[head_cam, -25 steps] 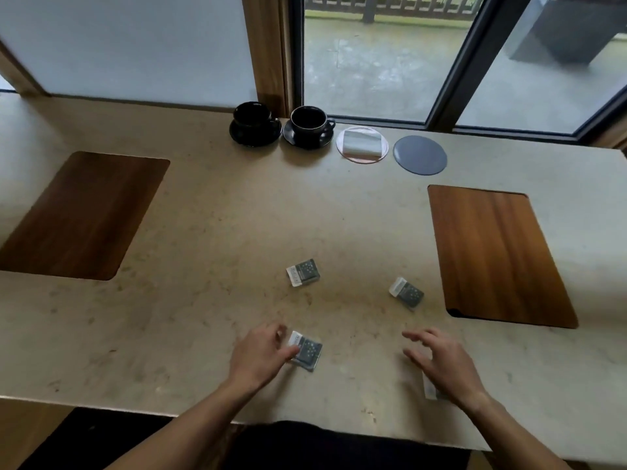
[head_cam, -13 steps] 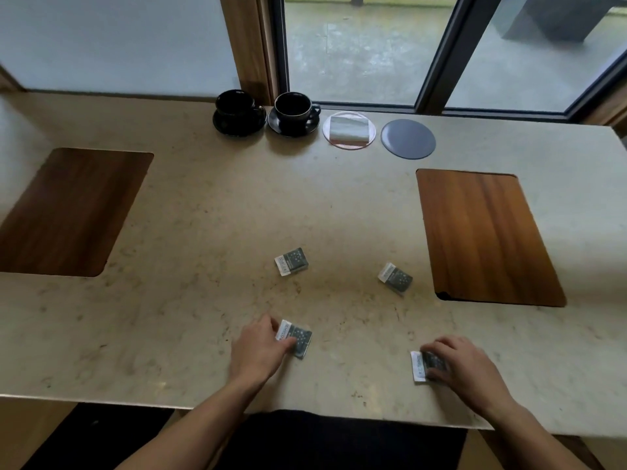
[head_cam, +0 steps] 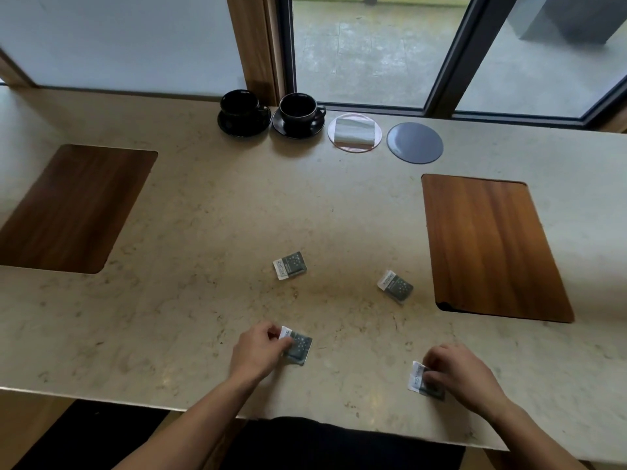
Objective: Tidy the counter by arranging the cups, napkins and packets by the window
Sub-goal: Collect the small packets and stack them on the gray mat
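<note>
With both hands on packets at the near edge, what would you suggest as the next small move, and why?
Probably lift both: the left hand pinches one packet, the right hand grips another, and the grey coaster by the window lies bare.

**Pale stone surface under a wide window**

Broad beige stone surface, mottled and faintly glossy, running the full width of the view. Set flush into it, two dark wood inlay panels with rounded corners: left panel, right panel. Along the far edge, a frosted pane on the left, then a wooden post, then clear glazing in a dark metal frame. Beyond the glass, wet-looking grey paving and a dark block at upper right. Soft, dull daylight, no hard shadows. Below the near edge, wood-toned floor
</note>
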Demonstrator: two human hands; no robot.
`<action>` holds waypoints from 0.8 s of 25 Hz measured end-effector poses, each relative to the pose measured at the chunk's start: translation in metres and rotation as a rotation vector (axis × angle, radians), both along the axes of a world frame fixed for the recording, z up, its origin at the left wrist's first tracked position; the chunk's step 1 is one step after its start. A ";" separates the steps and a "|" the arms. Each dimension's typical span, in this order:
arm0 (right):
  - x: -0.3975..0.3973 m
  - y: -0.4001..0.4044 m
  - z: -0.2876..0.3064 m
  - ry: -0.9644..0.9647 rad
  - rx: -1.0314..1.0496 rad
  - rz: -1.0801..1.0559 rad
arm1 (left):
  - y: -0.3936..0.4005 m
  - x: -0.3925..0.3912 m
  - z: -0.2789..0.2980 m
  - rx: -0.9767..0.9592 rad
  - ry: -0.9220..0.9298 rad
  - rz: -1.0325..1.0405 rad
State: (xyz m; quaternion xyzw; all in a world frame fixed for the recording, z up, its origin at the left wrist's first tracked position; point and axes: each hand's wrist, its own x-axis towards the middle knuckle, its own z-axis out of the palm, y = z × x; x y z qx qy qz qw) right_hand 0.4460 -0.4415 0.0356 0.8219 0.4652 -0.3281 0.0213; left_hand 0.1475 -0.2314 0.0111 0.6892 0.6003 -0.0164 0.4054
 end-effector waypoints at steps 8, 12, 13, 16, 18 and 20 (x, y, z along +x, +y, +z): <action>0.019 0.030 0.004 0.161 -0.035 -0.025 | 0.006 0.006 0.003 -0.191 -0.195 0.192; 0.035 0.065 0.017 0.266 0.023 -0.014 | 0.026 0.019 0.008 -0.226 -0.351 0.360; 0.040 0.076 0.021 0.273 0.042 -0.010 | 0.033 0.025 0.010 -0.225 -0.386 0.402; 0.056 0.107 0.026 0.287 0.081 -0.019 | 0.057 0.046 0.014 -0.184 -0.427 0.518; 0.066 0.124 0.024 0.302 0.089 -0.028 | 0.075 0.058 0.013 -0.143 -0.404 0.557; 0.072 0.136 0.020 0.316 0.105 -0.045 | 0.091 0.068 0.008 -0.105 -0.360 0.574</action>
